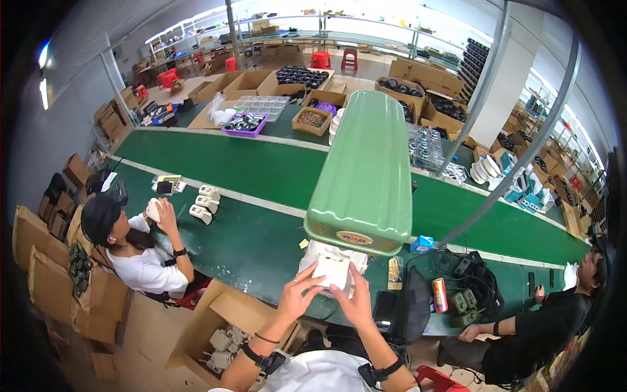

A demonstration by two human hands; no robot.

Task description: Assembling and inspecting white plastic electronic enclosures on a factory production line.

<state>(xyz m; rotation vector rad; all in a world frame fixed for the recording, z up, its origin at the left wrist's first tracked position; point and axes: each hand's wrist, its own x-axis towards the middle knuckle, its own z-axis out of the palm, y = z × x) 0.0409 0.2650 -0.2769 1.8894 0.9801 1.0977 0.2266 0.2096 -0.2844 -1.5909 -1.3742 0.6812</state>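
Both of my hands are closed around a white boxy plastic housing (332,269), held near the table's edge in front of me. My left hand (302,293) grips its left side, and my right hand (354,299) holds its lower right corner. Small dark slots show on the housing's upper face. Right above and beyond it hangs the big green ribbed machine cover (366,163), which hides what lies beneath. Something white, partly covered by the housing, lies on the green table (251,261) behind it.
At left a co-worker (150,251) holds a white part near several white housings (204,206). A cardboard box (225,297) of white parts stands below left. To the right are a phone (385,307), a black bag (413,304), a red can (439,295) and another person (522,333).
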